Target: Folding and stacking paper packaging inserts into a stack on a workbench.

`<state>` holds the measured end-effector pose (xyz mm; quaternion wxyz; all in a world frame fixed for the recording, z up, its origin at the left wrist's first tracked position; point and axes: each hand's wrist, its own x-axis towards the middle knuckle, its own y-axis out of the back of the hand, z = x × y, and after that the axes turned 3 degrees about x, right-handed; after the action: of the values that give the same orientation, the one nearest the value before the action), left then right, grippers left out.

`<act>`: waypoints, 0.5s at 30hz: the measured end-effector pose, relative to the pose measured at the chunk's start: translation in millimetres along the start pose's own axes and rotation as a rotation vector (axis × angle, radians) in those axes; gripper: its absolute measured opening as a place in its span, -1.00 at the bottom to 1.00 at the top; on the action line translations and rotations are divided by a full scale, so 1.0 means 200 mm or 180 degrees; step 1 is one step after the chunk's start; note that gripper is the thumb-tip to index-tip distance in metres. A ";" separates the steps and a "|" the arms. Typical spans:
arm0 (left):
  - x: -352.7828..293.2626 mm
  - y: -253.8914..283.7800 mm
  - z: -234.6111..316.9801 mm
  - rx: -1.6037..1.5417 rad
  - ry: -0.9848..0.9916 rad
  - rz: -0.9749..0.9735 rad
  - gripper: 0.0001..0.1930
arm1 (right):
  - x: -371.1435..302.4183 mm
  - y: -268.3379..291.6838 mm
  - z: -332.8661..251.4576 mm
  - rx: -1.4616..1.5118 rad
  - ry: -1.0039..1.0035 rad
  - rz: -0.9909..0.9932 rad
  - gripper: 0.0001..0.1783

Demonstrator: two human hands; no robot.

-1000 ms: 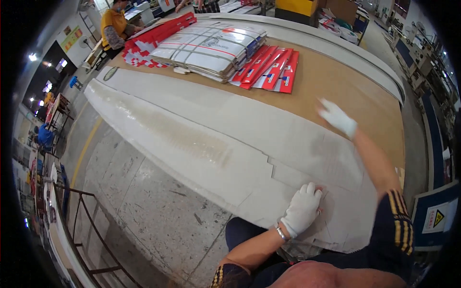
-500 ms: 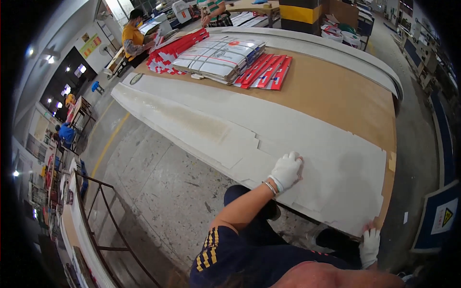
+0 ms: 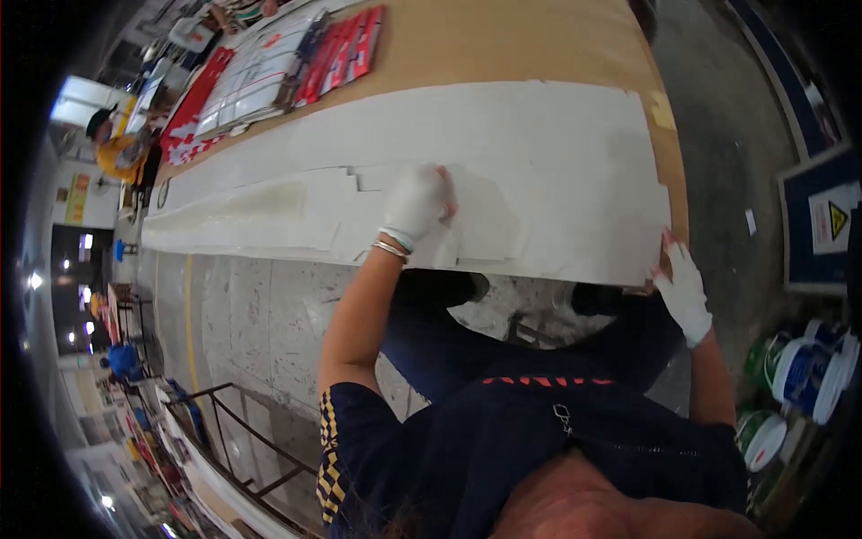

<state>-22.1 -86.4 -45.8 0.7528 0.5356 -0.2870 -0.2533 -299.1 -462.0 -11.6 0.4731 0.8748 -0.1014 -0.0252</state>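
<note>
Resting the gloved left hand [image 3: 415,205] on the white sheet [image 3: 557,162], spread along the near side of the brown board [image 3: 503,45], just right of the stepped cut [image 3: 357,186]; curling its fingers, but blurring too much for telling whether gripping or only pressing. Touching the sheet's near right corner with the gloved right hand [image 3: 684,295], not showing clearly whether pinching the edge. Probably working best by pressing evenly with the left, guiding the corner lightly with the right, and avoiding any tugging likely to crease or skew the sheet. Compared with a second ago, no longer reaching the right hand toward the sheet's far side but setting it at the near corner, and seeing the bundled white stack [image 3: 247,85] farther left.
</note>
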 end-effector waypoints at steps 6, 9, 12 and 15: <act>0.06 -0.02 0.05 -0.0086 0.0224 -0.0301 -0.37 | -0.01 -0.06 0.20 0.1937 -0.0881 0.0112 -0.29; 0.07 -0.01 0.04 0.0034 0.0225 -0.0290 -0.36 | 0.03 0.02 0.20 0.2216 -0.0768 0.0363 -0.27; 0.02 0.08 0.02 0.0072 -0.0005 0.0154 -0.44 | 0.07 0.11 0.02 0.1912 -0.0172 0.0649 -0.29; 0.03 0.12 0.09 0.0646 0.0286 -0.0510 -0.75 | 0.15 0.06 0.09 -0.0135 0.1272 0.0970 -0.51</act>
<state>-28.9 -95.0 -17.2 0.6842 0.6410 -0.2334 -0.2581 -273.9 -489.4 -10.6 0.5004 0.8269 -0.1360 0.2177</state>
